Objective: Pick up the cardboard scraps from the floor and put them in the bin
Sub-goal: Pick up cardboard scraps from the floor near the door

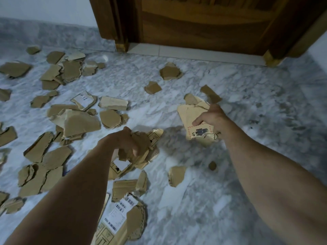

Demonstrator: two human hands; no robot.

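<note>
From the head camera, both bare forearms reach out over a grey-white marbled floor [203,82] strewn with torn brown cardboard.

The left hand [126,141] curls its fingers round a thick bundle of scraps [143,149], several ragged pieces bunched together, one showing printed handling symbols near its upper edge. The bundle looks lifted off the floor, with a shadow to its right.

The right hand [213,117] grips a pale printed piece [196,128] by its upper right edge, the thumb pressed on its face. This piece bears a red dashed border and a dark figure mark, and it hangs tilted above the floor.

Most of the loose scraps [53,106] lie to the left, overlapping in heaps from near the wall down to the bottom edge. A labelled piece [122,213] with barcodes lies just beside the left forearm at the bottom. 1 scrap [177,175] sits between the 2 arms, with a small round bit [212,165] near it. 3 more scraps [170,71] lie apart toward a wooden door [194,23] at the top, set in a dark frame above a pale threshold.
</note>
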